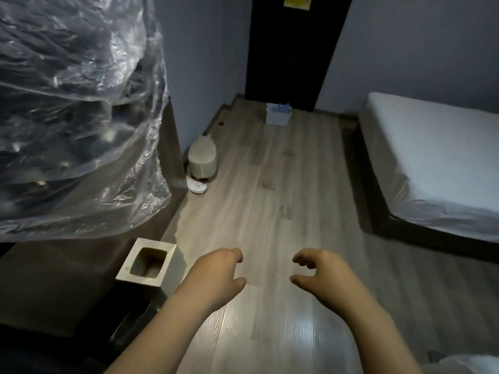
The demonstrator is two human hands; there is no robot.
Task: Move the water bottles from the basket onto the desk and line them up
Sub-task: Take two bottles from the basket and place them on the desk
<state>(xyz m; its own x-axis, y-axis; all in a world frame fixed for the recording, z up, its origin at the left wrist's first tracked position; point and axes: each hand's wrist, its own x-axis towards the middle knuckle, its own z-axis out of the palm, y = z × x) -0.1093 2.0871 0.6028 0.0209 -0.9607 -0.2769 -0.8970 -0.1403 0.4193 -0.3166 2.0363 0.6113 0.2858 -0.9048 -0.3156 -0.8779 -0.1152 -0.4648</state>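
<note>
A small white basket (278,118) stands on the floor at the far end of the room, by the dark door, with blue-capped water bottles (281,107) showing above its rim. Both my hands hover over the wooden floor in the foreground, far from the basket. My left hand (218,276) and my right hand (321,273) hold nothing, fingers loosely curled and facing each other. A dark desk surface (54,279) lies at the lower left.
A white square holder (147,264) sits on the desk's corner. Clear plastic sheeting (75,112) covers a bulky thing on the left. A robot vacuum dock (202,160) stands by the wall. A bed with a white mattress (437,157) fills the right side.
</note>
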